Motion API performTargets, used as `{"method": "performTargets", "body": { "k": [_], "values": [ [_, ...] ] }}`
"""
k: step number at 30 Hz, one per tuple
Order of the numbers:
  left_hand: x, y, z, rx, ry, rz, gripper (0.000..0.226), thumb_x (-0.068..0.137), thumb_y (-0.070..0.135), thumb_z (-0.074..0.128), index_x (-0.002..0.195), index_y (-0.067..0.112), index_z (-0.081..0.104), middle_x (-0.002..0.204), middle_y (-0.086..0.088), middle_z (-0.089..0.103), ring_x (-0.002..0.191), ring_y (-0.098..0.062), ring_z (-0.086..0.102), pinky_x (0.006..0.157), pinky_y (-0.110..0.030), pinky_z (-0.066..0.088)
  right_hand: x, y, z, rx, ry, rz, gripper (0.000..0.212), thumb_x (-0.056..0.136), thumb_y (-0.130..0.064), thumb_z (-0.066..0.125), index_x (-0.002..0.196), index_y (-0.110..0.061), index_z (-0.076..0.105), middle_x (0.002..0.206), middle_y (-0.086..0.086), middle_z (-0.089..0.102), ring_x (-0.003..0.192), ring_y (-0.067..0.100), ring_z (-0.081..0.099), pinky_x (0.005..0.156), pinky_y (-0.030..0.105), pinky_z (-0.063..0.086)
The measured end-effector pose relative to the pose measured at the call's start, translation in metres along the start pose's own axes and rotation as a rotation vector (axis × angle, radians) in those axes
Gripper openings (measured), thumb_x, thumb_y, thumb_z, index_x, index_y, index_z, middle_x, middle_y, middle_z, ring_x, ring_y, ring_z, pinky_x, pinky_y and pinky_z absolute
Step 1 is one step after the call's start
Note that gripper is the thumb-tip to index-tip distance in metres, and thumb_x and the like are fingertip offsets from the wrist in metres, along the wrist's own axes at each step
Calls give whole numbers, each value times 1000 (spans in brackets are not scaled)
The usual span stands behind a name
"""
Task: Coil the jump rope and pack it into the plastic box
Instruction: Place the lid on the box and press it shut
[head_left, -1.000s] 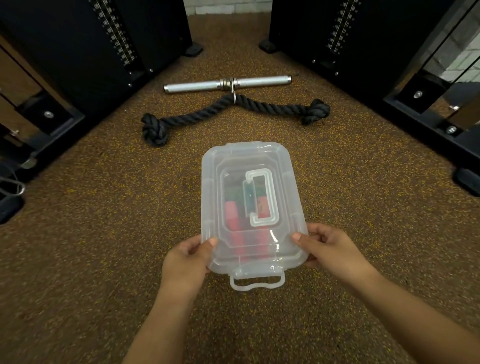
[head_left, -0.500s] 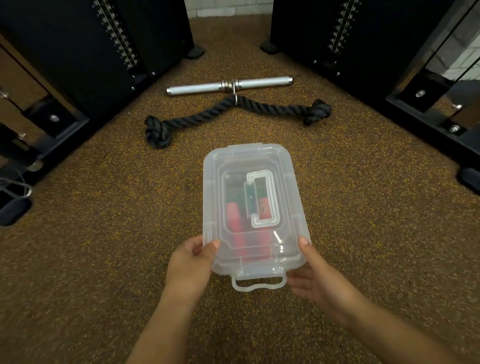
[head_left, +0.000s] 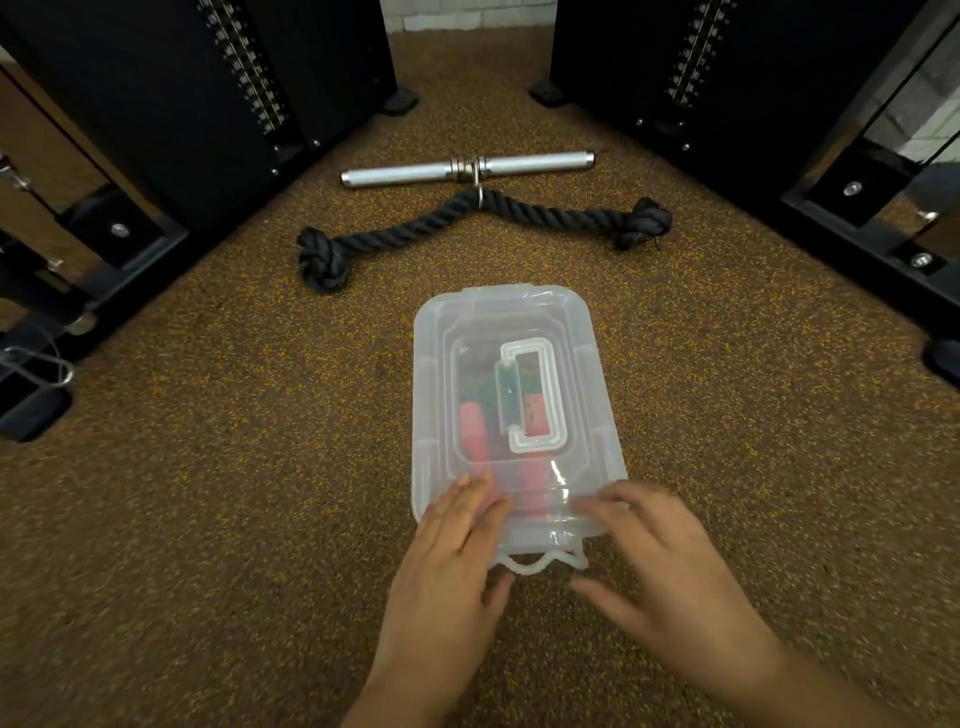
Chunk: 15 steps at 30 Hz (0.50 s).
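Observation:
A clear plastic box (head_left: 519, 322) with its lid on sits on the speckled floor in front of me. Through the lid I see the jump rope's red handles (head_left: 472, 434) and some green cord (head_left: 485, 387). A folded carry handle (head_left: 535, 397) lies flat on the lid. My left hand (head_left: 447, 561) lies with its fingers on the lid's near left corner and its thumb under the edge. My right hand (head_left: 660, 561) covers the near right corner, thumb below, beside the front latch (head_left: 540, 564), which sticks out between my hands.
Beyond the box lie a thick black knotted rope attachment (head_left: 415, 234) and a short metal bar (head_left: 519, 166). Black weight-stack machines (head_left: 156, 104) (head_left: 753, 78) flank the floor on both sides. A metal clip (head_left: 36, 364) hangs at the far left.
Both hands have moved from the box's sides up onto the near end of the lid, fingers now lying on top. The box has stayed in place.

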<state>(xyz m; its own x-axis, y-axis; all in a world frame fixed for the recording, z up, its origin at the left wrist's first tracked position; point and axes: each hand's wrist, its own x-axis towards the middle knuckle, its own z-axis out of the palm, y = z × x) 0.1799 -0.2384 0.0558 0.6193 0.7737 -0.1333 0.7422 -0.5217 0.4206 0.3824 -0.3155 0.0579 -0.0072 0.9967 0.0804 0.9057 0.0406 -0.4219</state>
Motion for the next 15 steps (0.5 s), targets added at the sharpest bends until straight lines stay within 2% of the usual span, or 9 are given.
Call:
{"method": "performTargets", "body": {
  "k": [1, 3, 6, 8, 11, 15],
  "values": [
    [1, -2, 3, -10, 44, -3, 75, 64, 28, 84, 133, 26, 53, 146, 5, 46, 136, -16, 39, 109, -38, 34, 4, 1, 4, -96, -10, -89, 65, 75, -54, 64, 131, -27, 47, 124, -7, 47, 120, 10, 40, 105, 27, 36],
    [3, -3, 6, -40, 87, -2, 72, 61, 20, 86, 128, 24, 59, 141, 4, 52, 131, -18, 47, 107, -37, 34, 13, 0, 10, -159, -21, -172, 62, 75, -49, 66, 128, -21, 51, 117, -2, 54, 115, 16, 44, 103, 30, 33],
    [5, -3, 6, -49, 138, 21, 71, 59, 15, 87, 125, 24, 62, 137, 3, 56, 130, -14, 45, 107, -38, 31, 22, 0, 13, -192, -8, -216, 55, 78, -43, 64, 126, -19, 53, 109, -3, 59, 106, 16, 48, 98, 29, 35],
    [6, -6, 7, -46, 157, 43, 70, 57, 14, 88, 122, 22, 64, 132, 2, 60, 128, -11, 41, 106, -37, 32, 23, 0, 11, -164, -28, -209, 51, 80, -43, 61, 126, -20, 54, 109, -5, 60, 104, 15, 53, 96, 28, 44],
    [9, -8, 6, -89, 217, 40, 61, 56, 17, 89, 113, 25, 70, 122, 5, 66, 120, -8, 45, 103, -23, 37, 29, 1, 6, -78, -49, -214, 43, 84, -39, 58, 123, -21, 57, 106, -7, 62, 97, 15, 58, 87, 29, 53],
    [14, -10, -1, -58, 213, 56, 53, 55, 25, 89, 105, 30, 72, 113, 10, 68, 112, -5, 48, 94, -18, 43, 36, 4, 1, -45, -72, -250, 39, 86, -38, 56, 121, -21, 59, 104, -8, 63, 95, 13, 58, 84, 29, 54]
  ]
}}
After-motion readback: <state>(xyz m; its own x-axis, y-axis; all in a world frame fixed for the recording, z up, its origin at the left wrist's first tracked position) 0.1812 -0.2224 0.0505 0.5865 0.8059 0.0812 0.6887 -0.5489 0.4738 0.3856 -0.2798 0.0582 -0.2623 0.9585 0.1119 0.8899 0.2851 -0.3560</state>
